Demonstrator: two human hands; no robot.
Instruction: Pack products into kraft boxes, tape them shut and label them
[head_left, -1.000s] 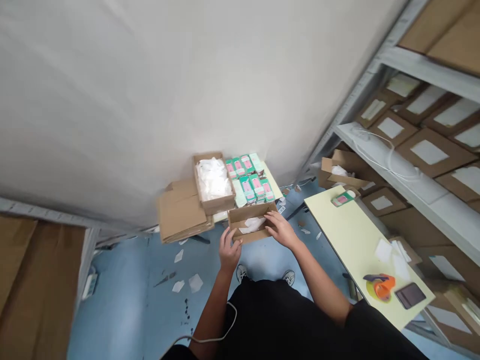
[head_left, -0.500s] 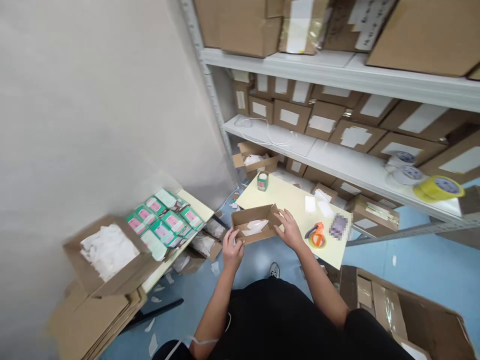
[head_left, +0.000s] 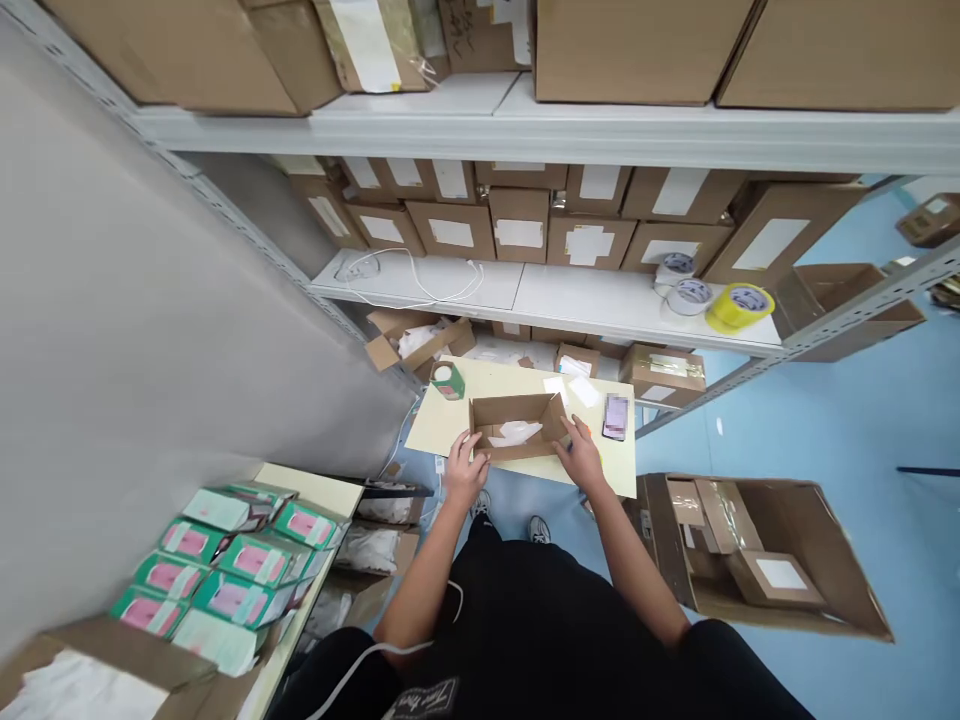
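An open cardboard box [head_left: 517, 410] with white paper inside is held level at the front of the cream table [head_left: 442, 425]. My left hand [head_left: 465, 468] grips its left front corner, thumb and fingers on the wall. At the right front corner, my right hand [head_left: 580, 455] has its fingers on the box's side. A green box with a white round top [head_left: 448, 380] stands at the table's back left. Right of my right hand lies a phone [head_left: 615, 416]. White paper slips [head_left: 584, 391] are behind the box. Orange and yellow items are mostly hidden behind my right hand.
Shelving [head_left: 570, 300] with cartons and tape rolls [head_left: 739, 305] rises behind the table. Several green-and-pink boxes [head_left: 247, 558] cover the left side table. A large open carton [head_left: 847, 560] sits on the floor at right, holding smaller boxes.
The view has turned to the right. The held box now sits over the table, covering part of it, where earlier it was at the table's front left edge. Both hands still hold it.
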